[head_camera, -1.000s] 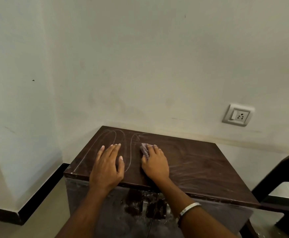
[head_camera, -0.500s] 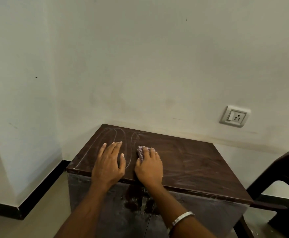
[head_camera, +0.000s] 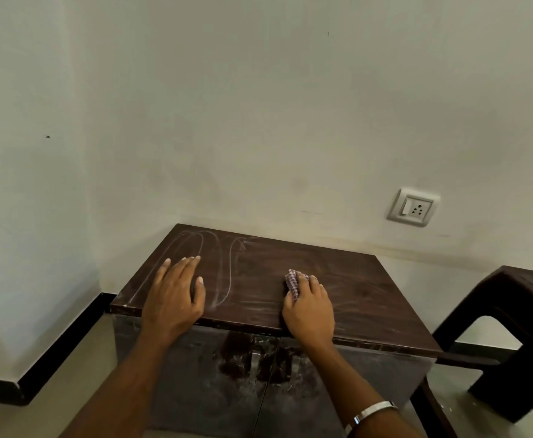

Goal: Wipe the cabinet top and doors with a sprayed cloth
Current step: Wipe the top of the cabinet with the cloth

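Looking from left to right, we saw the black skirting (head_camera: 59, 352) run along the foot of the left wall toward the corner where the cabinet (head_camera: 195, 380) stood. Our left hand (head_camera: 173, 298) lay flat on the left part of the dark brown cabinet top (head_camera: 347, 289), fingers (head_camera: 186, 267) straight and close together, thumb set apart, holding nothing. Pale curved streaks (head_camera: 224, 270) marked the surface just right of that hand. Further right, near the front edge, our right hand (head_camera: 309, 309) pressed the checked cloth (head_camera: 293, 282) onto the top; the cloth bunched under curled fingers (head_camera: 314, 284) and poked out past the fingertips on their left side. A metal bangle (head_camera: 373, 413) circled that wrist. Below, the grey doors (head_camera: 306, 403) looked smeared. A wall socket (head_camera: 413, 207) sat above, and a dark plastic stool (head_camera: 518, 314) stood at far right.
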A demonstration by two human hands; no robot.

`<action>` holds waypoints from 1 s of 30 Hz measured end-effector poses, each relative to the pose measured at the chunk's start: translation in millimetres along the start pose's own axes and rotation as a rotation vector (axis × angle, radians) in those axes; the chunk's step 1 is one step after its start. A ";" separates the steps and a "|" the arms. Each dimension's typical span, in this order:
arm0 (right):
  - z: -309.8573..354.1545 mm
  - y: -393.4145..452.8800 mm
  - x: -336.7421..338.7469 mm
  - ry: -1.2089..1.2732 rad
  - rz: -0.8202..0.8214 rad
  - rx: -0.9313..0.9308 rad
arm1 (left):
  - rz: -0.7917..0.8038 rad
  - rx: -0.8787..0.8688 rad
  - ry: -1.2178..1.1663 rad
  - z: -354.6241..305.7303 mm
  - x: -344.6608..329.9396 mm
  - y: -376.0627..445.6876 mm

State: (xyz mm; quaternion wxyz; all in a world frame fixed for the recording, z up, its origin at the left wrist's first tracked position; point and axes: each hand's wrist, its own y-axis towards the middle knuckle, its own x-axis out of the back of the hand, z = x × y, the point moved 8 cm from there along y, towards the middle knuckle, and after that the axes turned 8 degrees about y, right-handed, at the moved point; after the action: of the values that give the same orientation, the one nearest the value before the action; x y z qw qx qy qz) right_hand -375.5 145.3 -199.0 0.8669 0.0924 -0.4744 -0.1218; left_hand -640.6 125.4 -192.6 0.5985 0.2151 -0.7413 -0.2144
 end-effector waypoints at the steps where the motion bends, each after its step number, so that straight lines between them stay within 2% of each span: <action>1: -1.8 -1.1 1.5 -0.009 -0.005 -0.015 | -0.002 0.004 0.003 3.0 0.5 -0.3; 6: 21.3 -11.3 -13.3 -0.001 0.005 -0.041 | -0.016 0.023 0.000 14.8 3.9 0.4; 14: 99.6 -29.5 -60.0 0.092 0.135 0.143 | -0.026 0.013 0.006 15.4 4.9 0.9; 18: 77.2 -27.4 -45.4 0.075 0.137 0.148 | -0.026 0.019 -0.006 17.7 4.9 1.1; 24: 7.8 -22.7 2.4 0.014 0.031 -0.011 | -0.027 0.092 -0.003 43.4 8.8 -0.8; 30: 21.6 -28.6 -2.4 -0.023 0.013 -0.059 | -0.022 0.102 0.006 45.7 9.6 -2.9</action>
State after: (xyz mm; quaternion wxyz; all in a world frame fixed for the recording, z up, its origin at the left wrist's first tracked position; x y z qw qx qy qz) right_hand -398.6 117.7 -197.3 0.8646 0.0623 -0.4811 -0.1311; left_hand -687.0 120.2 -195.3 0.5864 0.2543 -0.7472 -0.1822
